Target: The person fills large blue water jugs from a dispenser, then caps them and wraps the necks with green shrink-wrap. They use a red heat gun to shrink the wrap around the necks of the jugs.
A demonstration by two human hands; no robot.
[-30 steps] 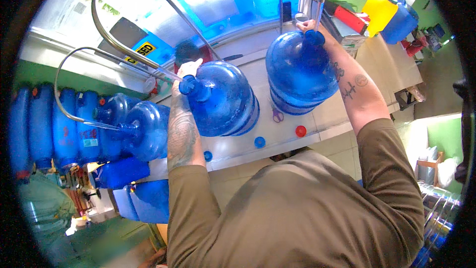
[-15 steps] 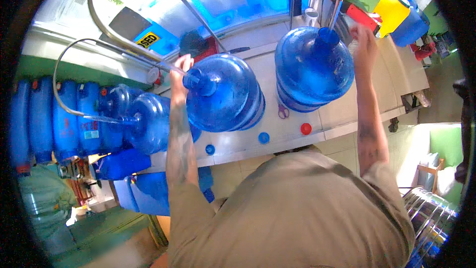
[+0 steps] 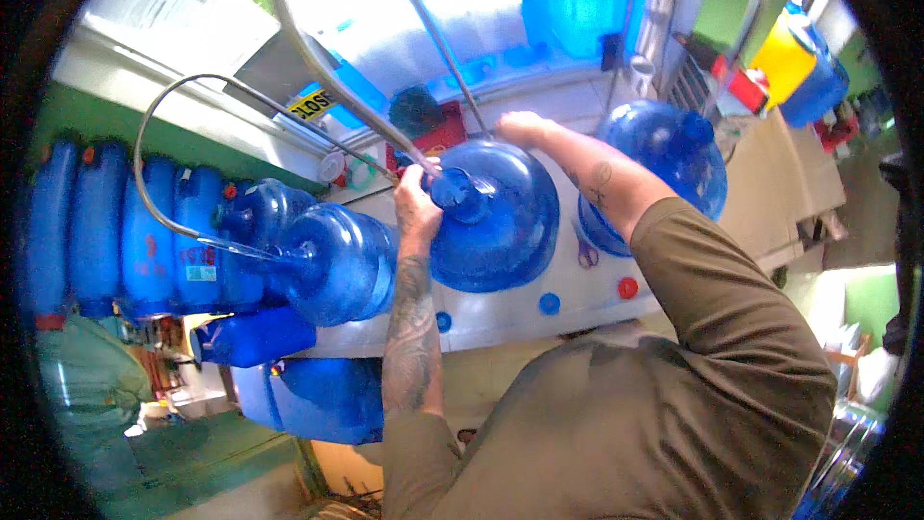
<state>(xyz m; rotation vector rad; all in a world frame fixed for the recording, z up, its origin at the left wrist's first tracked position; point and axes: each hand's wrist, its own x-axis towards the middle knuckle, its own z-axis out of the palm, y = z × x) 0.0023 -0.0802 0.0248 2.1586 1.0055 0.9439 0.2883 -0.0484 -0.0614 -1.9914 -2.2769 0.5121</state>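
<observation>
Head view looks straight down on a pale surface (image 3: pixel 500 323) where a big blue water jug (image 3: pixel 491 217) lies tipped near the centre, its neck pointing toward nine o'clock. Left hand (image 3: pixel 417 204) sits at that neck, its grip closed around the jug's mouth, where a thin metal tube (image 3: pixel 332 72) arcs in from twelve o'clock and meets the opening. Right hand (image 3: pixel 520 125) rests on the far side of the jug at about one o'clock from its middle; the fingers are hidden behind the body of the jug, so I cannot tell how wide that grip is. At nine o'clock from the held jug a second blue jug (image 3: pixel 332 260) lies just beside it, with a curved hose (image 3: pixel 159 144) running into its neck. A third blue jug (image 3: pixel 664 169) stands at three o'clock, partly behind the right forearm. Small blue caps (image 3: pixel 549 303) and a red cap (image 3: pixel 628 287) lie on the surface at six o'clock. Upright blue canisters (image 3: pixel 125 231) line the far nine o'clock edge
</observation>
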